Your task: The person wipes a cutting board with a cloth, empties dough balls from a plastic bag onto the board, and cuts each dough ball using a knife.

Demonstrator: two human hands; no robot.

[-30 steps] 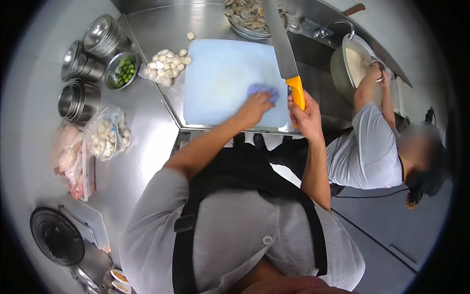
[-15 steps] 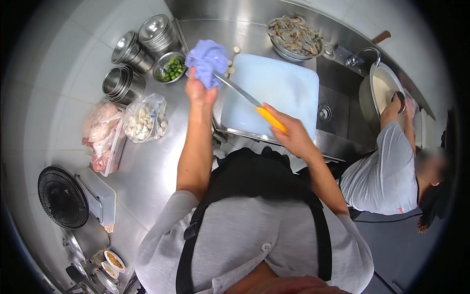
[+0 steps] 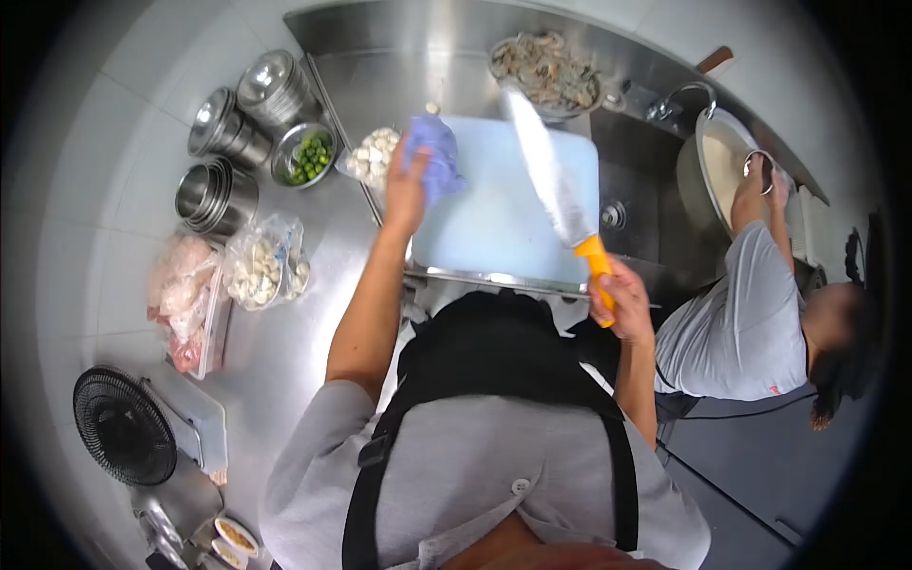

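Note:
My right hand (image 3: 622, 298) is closed around the yellow handle of a large kitchen knife (image 3: 549, 176), its blade slanting up and left over the right part of the board. A purple cloth (image 3: 436, 160) is gripped in my left hand (image 3: 407, 190), at the left edge of the pale blue cutting board (image 3: 503, 233). The cloth hangs slightly blurred by motion. Just left of it, a container of white mushroom-like pieces (image 3: 372, 152) is partly covered by my left hand. One small pale piece (image 3: 432, 108) lies behind the board.
A bowl of shrimp (image 3: 546, 74) stands behind the board. To the left are a bowl of green limes (image 3: 310, 160), stacked steel pots (image 3: 217, 195), a bag of white pieces (image 3: 266, 261) and bagged meat (image 3: 185, 294). At right, a co-worker (image 3: 736, 318) reaches into a large basin (image 3: 698, 180) by the sink.
The knife has come out of the cloth and swung to the right, blade now pointing up. My left hand and cloth have moved right and down, exposing the container of white pieces.

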